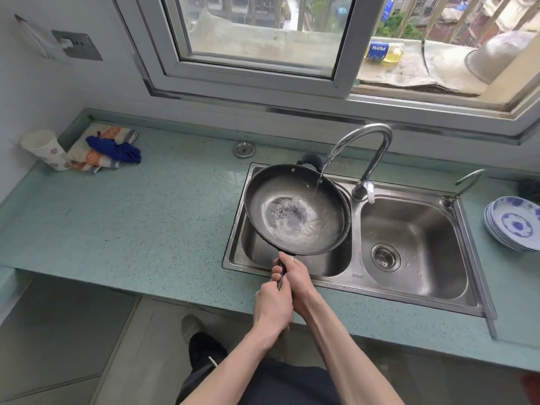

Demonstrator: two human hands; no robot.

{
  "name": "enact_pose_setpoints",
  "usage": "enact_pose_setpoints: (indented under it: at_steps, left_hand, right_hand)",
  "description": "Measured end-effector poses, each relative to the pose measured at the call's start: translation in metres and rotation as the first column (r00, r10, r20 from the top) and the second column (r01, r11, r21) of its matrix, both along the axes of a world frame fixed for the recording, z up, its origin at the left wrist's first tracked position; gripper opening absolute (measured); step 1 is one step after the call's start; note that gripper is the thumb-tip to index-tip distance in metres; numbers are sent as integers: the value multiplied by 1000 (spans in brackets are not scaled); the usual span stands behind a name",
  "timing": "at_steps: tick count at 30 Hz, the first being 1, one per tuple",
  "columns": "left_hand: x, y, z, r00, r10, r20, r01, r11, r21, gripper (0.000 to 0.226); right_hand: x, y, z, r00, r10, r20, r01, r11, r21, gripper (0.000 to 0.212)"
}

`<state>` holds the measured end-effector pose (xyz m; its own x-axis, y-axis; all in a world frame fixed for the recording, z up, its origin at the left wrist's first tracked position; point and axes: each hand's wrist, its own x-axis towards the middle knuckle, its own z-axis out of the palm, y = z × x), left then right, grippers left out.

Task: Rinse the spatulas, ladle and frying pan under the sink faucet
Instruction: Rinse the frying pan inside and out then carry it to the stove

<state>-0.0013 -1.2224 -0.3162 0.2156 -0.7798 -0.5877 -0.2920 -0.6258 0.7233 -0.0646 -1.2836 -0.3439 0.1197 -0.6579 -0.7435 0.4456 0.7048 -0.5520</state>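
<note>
Both forearms reach forward from the bottom edge. Left hand (273,306) curled round the rear of the pan handle, right hand (295,276) wrapped round the same handle just ahead of it, nearer the pan; the two hands touch. Frying pan (296,210) held over the left basin of the double sink (409,293), tilted slightly, dark inside with a wet swirl at its centre. Faucet (371,150) arcs over the pan's far right rim, water stream landing inside near that rim. Right basin holds only its drain strainer (385,257). Stack of blue-patterned plates (514,223) on the counter right of the sink. Paper cup (46,149) and cloths (108,147) at far left of the counter.
</note>
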Motion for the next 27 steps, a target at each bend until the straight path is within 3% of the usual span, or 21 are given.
enact_pose_setpoints:
  at_steps: [5,10,17,21,27]
  left_hand:
    - [-4,-7,6,991,61,-116,-50,994,93,52]
    - [-7,-8,14,937,135,-323,-87,983,160,45]
    - [-9,4,4,913,120,-390,-103,993,63,48]
    - [-7,7,3,946,111,-306,-118,993,-4,50]
    - [3,-1,4,994,28,109,-20,997,-76,59]
  right_hand:
    - [-2,-5,7,999,-21,-34,22,1000,16,25]
    - [-8,-5,10,983,33,-179,-40,999,-32,23]
    - [-13,2,8,948,114,-298,-167,973,-159,23]
    - [-8,1,2,972,119,-200,-152,976,-154,22]
    - [4,-6,12,998,55,11,-55,998,-43,27]
